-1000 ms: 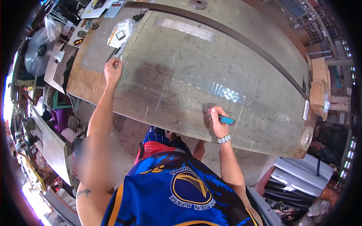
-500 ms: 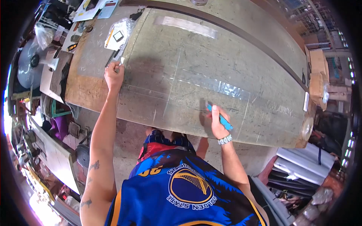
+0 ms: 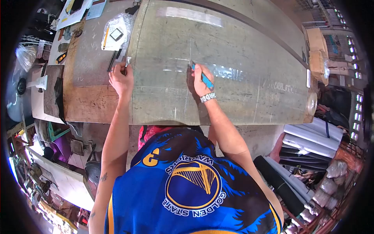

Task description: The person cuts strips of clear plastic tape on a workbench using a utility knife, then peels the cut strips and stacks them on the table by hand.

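My right hand (image 3: 203, 77) is closed around a blue utility knife (image 3: 207, 82), its tip pointing away from me and at the clear sheet (image 3: 163, 74) spread over the worktable. The tip is beside a thin pale line that runs across the sheet. My left hand (image 3: 121, 79) is closed in a pinch at the sheet's left edge. A small whitish bit (image 3: 128, 61) shows just beyond its fingertips; what the fingers hold is not clear. Dark narrow strips (image 3: 112, 59) lie next to that hand.
A plastic bag with papers and a pencil (image 3: 106, 37) lies beyond my left hand. A yellow-and-black cutter (image 3: 61, 58) is further left. A long dark bar (image 3: 249, 27) crosses the table's far side. Cardboard boxes (image 3: 317, 43) and wrapped rolls (image 3: 311, 136) stand at right.
My right hand has moved the knife away from the table's near edge and to the left, along the sheet. My left hand stays pinched at the left edge. The head view has shifted.
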### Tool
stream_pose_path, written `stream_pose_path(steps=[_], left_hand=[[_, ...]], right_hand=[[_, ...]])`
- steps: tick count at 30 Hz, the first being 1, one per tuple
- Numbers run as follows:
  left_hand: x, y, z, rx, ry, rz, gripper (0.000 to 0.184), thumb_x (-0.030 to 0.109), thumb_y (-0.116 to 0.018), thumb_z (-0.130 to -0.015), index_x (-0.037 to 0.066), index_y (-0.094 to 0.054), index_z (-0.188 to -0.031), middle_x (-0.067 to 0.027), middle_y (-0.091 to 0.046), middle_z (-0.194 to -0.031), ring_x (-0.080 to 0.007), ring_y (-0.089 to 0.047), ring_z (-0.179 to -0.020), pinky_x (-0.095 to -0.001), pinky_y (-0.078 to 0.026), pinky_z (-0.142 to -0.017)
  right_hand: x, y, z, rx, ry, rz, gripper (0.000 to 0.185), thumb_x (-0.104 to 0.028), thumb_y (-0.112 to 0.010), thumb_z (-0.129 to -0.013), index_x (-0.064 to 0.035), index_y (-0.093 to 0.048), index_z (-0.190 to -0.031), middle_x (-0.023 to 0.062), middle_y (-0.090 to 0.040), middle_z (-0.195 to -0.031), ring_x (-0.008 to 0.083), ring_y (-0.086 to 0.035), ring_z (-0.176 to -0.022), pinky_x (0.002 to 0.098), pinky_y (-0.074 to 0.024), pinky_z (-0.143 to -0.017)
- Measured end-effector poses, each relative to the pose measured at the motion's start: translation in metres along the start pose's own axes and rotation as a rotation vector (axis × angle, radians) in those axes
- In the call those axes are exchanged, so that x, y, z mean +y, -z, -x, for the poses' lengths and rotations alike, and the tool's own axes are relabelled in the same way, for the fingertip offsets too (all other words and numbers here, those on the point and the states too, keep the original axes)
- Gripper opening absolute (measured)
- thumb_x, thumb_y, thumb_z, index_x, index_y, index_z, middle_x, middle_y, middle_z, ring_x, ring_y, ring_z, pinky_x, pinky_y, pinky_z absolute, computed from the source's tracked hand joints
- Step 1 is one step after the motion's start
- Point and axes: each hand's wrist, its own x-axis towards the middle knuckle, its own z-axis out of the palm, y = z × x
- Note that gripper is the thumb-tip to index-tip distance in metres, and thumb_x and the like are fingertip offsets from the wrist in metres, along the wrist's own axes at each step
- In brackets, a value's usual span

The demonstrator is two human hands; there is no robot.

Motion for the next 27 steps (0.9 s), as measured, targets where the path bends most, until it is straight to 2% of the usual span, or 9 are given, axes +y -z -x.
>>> stream_pose_path(steps=[2, 5, 8, 11, 12, 14, 18, 22, 27], left_hand=[[-0.001, 0.0, 0.003, -0.015, -0.004, 0.004, 0.021, 0.03, -0.076, -0.09, 0.014, -0.075, -0.104, 0.0008, -0.069, -0.095, -0.0256, -0.061, -0.102, -0.0458, -0.043, -0.095], [-0.002, -0.001, 0.003, -0.013, -0.001, 0.007, 0.022, 0.03, -0.076, -0.091, 0.014, -0.075, -0.106, 0.0006, -0.069, -0.096, -0.0256, -0.061, -0.103, -0.0462, -0.043, -0.096], [-0.009, 0.0, 0.0, -0.077, 0.035, 0.075, 0.026, 0.029, -0.077, -0.091, 0.012, -0.075, -0.111, -0.0038, -0.07, -0.097, -0.0286, -0.061, -0.103, -0.0479, -0.043, -0.1], [0.012, 0.003, -0.001, 0.202, -0.108, -0.021, 0.031, 0.028, -0.077, -0.091, 0.01, -0.074, -0.117, -0.0077, -0.07, -0.107, -0.0311, -0.059, -0.11, -0.0489, -0.041, -0.105], [0.037, 0.01, -0.003, 0.159, -0.161, 0.021, 0.035, 0.026, -0.076, -0.091, 0.008, -0.073, -0.121, -0.0107, -0.069, -0.121, -0.0319, -0.054, -0.123, -0.0504, -0.039, -0.11], [0.082, 0.002, -0.012, -0.19, -0.437, 0.245, 0.032, 0.022, -0.074, -0.093, 0.012, -0.073, -0.123, -0.0071, -0.067, -0.133, -0.031, -0.048, -0.134, -0.0501, -0.036, -0.113], [0.153, -0.052, -0.023, -0.821, -0.912, 0.182, 0.042, 0.002, -0.069, -0.085, 0.02, -0.076, -0.123, -0.0005, -0.053, -0.156, -0.0325, -0.039, -0.148, -0.0487, -0.028, -0.124], [0.167, -0.088, -0.037, -1.103, -1.066, 0.001, 0.044, 0.0, -0.067, -0.084, 0.023, -0.078, -0.12, -0.0001, -0.038, -0.169, -0.0352, -0.023, -0.158, -0.0521, -0.021, -0.13], [0.158, -0.1, -0.042, -1.107, -1.058, 0.049, 0.044, 0.006, -0.069, -0.081, 0.024, -0.08, -0.12, 0.0018, -0.036, -0.17, -0.0354, -0.022, -0.158, -0.0539, -0.019, -0.13]], right_hand=[[0.001, 0.001, 0.004, 0.005, 0.027, 0.021, 0.046, -0.04, -0.052, -0.108, 0.0017, -0.072, -0.106, 0.0143, -0.072, -0.086, 0.025, -0.071, -0.073, 0.0386, -0.055, -0.071], [-0.017, 0.006, 0.003, -0.036, -0.037, 0.005, 0.035, -0.028, -0.053, -0.108, 0.0028, -0.07, -0.106, 0.0246, -0.071, -0.101, 0.0454, -0.067, -0.096, 0.0487, -0.0536, -0.084], [-0.022, 0.008, 0.0, -0.032, -0.005, 0.026, 0.032, -0.025, -0.054, -0.106, 0.0033, -0.07, -0.104, 0.0245, -0.071, -0.102, 0.0453, -0.068, -0.096, 0.0486, -0.0539, -0.085], [-0.025, 0.009, -0.002, -0.006, 0.054, 0.035, 0.027, -0.02, -0.056, -0.105, 0.003, -0.07, -0.104, 0.0241, -0.071, -0.101, 0.0446, -0.068, -0.094, 0.0475, -0.0543, -0.084], [-0.027, 0.01, -0.003, 0.007, 0.074, 0.032, 0.027, -0.02, -0.056, -0.105, 0.0028, -0.07, -0.104, 0.0233, -0.071, -0.099, 0.0435, -0.068, -0.092, 0.0466, -0.0543, -0.082], [-0.028, 0.011, -0.002, 0.01, 0.109, 0.004, 0.023, -0.016, -0.058, -0.104, 0.0036, -0.07, -0.106, 0.0235, -0.071, -0.099, 0.0433, -0.068, -0.091, 0.0459, -0.0542, -0.082], [-0.034, 0.012, -0.004, -0.039, 0.05, 0.049, 0.023, -0.016, -0.058, -0.104, 0.004, -0.07, -0.108, 0.0244, -0.07, -0.098, 0.0447, -0.068, -0.091, 0.0472, -0.0541, -0.081], [-0.036, 0.011, -0.005, -0.02, 0.072, 0.085, 0.02, -0.013, -0.059, -0.102, 0.0037, -0.07, -0.108, 0.0257, -0.069, -0.096, 0.046, -0.068, -0.088, 0.0483, -0.0542, -0.078], [-0.036, 0.006, -0.008, -0.014, 0.067, 0.116, 0.017, -0.01, -0.06, -0.101, 0.0039, -0.069, -0.106, 0.0255, -0.068, -0.095, 0.0473, -0.067, -0.088, 0.0489, -0.0537, -0.075]])
